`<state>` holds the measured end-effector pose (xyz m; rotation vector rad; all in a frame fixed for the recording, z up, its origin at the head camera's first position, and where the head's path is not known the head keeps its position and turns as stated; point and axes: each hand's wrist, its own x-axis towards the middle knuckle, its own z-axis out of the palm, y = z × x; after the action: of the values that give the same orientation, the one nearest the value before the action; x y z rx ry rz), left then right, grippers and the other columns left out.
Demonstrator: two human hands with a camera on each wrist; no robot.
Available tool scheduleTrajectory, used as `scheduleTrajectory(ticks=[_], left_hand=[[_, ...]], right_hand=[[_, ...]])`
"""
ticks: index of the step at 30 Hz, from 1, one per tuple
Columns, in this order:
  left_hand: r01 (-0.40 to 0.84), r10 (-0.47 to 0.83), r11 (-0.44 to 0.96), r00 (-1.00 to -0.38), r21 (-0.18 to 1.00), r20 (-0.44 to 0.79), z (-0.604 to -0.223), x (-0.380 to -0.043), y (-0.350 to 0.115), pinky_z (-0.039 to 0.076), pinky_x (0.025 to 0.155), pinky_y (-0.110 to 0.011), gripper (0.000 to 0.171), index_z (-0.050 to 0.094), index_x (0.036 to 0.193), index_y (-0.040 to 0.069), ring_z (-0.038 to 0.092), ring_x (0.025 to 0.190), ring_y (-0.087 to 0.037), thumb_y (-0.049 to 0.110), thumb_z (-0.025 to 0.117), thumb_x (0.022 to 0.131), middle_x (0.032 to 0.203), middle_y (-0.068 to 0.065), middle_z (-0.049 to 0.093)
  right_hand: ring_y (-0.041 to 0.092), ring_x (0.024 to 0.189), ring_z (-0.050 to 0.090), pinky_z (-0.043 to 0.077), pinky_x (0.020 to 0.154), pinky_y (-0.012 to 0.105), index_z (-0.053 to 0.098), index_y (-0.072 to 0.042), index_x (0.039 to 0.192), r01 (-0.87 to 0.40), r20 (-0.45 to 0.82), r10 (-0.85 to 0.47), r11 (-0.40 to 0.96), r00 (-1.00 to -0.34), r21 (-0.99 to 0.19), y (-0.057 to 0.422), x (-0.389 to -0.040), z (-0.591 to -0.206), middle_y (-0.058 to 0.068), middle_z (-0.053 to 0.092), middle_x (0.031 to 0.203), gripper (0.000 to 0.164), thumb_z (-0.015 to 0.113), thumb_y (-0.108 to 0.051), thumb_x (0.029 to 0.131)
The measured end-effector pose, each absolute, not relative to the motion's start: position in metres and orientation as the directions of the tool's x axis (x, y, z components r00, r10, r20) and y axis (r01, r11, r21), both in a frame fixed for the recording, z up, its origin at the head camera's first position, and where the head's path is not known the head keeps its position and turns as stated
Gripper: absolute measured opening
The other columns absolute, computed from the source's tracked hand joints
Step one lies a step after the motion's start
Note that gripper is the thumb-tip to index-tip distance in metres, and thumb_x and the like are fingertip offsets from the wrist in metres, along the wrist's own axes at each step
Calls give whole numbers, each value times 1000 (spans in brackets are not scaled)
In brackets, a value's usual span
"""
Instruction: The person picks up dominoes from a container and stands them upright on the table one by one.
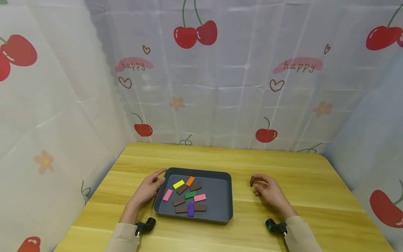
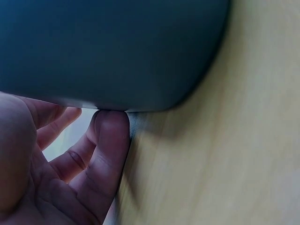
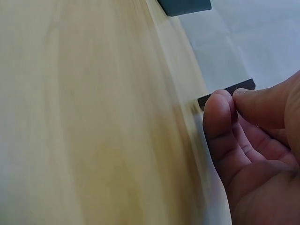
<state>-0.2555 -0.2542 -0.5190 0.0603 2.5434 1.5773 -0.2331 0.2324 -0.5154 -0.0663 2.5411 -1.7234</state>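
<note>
A dark grey tray (image 1: 217, 196) lies on the table with several coloured blocks inside. My left hand (image 1: 149, 187) holds the tray at its left side, and in the left wrist view bent fingers (image 2: 112, 136) touch its outer wall. Off to the right of the tray, my right hand (image 1: 267, 190) pinches a dark brown block (image 1: 252, 181) between thumb and fingertips. The right wrist view shows that block (image 3: 241, 86) above the table, partly covered by the fingers. Among the tray's blocks are a purple block (image 1: 190, 209) lying across brown ones, and a green block (image 1: 190, 194).
Yellow (image 1: 178, 184), orange (image 1: 190, 181) and pink blocks (image 1: 168, 195) also lie in the tray, with more brown ones between them. The wooden table (image 1: 270, 162) is bounded by a cherry-printed curtain (image 1: 217, 105) at the back and sides. Each wrist wears a small black camera (image 1: 146, 225).
</note>
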Motion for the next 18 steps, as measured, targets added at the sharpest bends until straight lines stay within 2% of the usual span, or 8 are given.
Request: scheduleTrajectory(ticks=[9,18], left_hand=[[-49,105,451,-989,891,-107,-521,-255,-257,47,58,-28,46,51,153,31,52,69,-22,30,56,108,99,-13,56],[-55,115,416,-987,908,-112,-520,-255,-254,49,59,-29,46,51,153,29,55,74,-22,29,56,108,101,-15,56]], right_hand=[[20,87,70,57,72,29,57,-3,141,-36,4,-67,490,-998,-871,238,-224,-500,20,59,139,37,58,-4,104],[23,87,68,54,68,28,60,-5,139,-113,81,-81,613,-993,-782,231,-218,-482,17,64,132,36,60,-8,103]])
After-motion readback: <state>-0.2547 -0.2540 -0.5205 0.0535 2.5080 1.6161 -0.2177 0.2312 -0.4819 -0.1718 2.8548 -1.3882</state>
